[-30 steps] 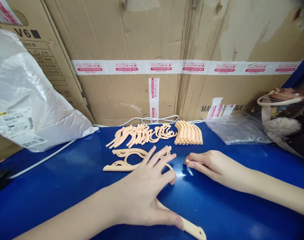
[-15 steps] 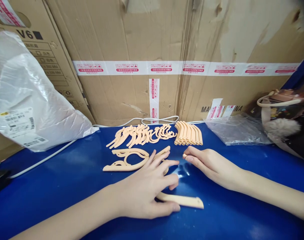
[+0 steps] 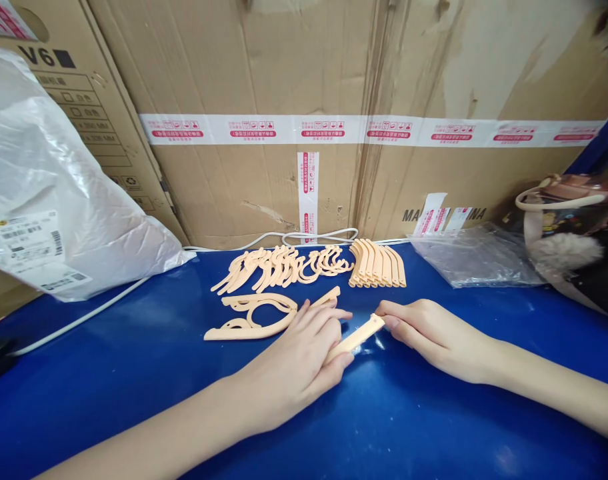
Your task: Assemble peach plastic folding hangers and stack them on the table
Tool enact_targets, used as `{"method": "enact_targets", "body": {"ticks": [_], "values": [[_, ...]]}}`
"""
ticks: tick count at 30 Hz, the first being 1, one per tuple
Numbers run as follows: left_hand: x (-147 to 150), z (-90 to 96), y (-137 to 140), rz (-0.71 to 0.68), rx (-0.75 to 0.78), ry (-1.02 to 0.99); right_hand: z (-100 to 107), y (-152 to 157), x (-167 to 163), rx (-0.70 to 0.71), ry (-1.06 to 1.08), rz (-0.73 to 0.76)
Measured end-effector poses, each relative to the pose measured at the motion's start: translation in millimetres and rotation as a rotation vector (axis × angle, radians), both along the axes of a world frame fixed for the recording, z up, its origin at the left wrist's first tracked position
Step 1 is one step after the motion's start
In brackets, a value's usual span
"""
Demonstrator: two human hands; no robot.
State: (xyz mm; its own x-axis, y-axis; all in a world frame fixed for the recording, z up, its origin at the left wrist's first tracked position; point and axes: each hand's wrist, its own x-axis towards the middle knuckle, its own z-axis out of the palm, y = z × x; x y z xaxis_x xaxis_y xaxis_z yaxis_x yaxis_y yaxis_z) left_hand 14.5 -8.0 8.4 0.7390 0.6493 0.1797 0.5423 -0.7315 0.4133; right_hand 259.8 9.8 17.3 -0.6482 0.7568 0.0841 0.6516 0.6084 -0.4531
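My left hand (image 3: 311, 360) is closed around a beige plastic hanger arm (image 3: 357, 337), which points up and to the right. At that arm's far end, my right hand (image 3: 424, 327) pinches with thumb and forefinger. A small beige piece in that pinch is mostly hidden by the fingertips. Left of my left hand lies a folding hanger (image 3: 264, 333) with curved arms and a rounded middle. Another beige part (image 3: 329, 295) pokes out beyond the left fingers, its lower portion covered by the hand.
Behind the hands, several beige hooks (image 3: 284, 267) lie beside a row of curved hanger arms (image 3: 379, 263) on the blue table (image 3: 434, 427). A clear plastic bag (image 3: 474, 257), a white parcel (image 3: 74, 200), a white cable (image 3: 84, 313), a dark bag (image 3: 579, 233) and large cardboard boxes (image 3: 264, 187) surround them.
My left hand has closed on the hanger arm and swung its free end up to my right fingertips. Before, that arm lay lower, under the spread left hand.
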Motion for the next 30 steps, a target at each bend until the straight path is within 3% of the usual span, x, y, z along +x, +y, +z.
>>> {"method": "enact_targets", "body": {"ticks": [11, 20, 25, 30], "values": [[1.1, -0.6, 0.6, 0.006, -0.054, -0.042, 0.2, -3.3, -3.5, -0.054, 0.104, -0.102], [2.2, -1.1, -0.3, 0.012, -0.065, -0.026, 0.6, -5.3, -3.1, -0.023, 0.058, -0.022], [1.2, -8.1, 0.1, -0.005, 0.034, 0.038, -1.7, -5.6, -1.8, 0.071, -0.053, -0.011], [1.2, -8.1, 0.9, -0.014, 0.04, 0.047, -4.5, -6.8, 1.4, 0.315, -0.191, 0.032]]}}
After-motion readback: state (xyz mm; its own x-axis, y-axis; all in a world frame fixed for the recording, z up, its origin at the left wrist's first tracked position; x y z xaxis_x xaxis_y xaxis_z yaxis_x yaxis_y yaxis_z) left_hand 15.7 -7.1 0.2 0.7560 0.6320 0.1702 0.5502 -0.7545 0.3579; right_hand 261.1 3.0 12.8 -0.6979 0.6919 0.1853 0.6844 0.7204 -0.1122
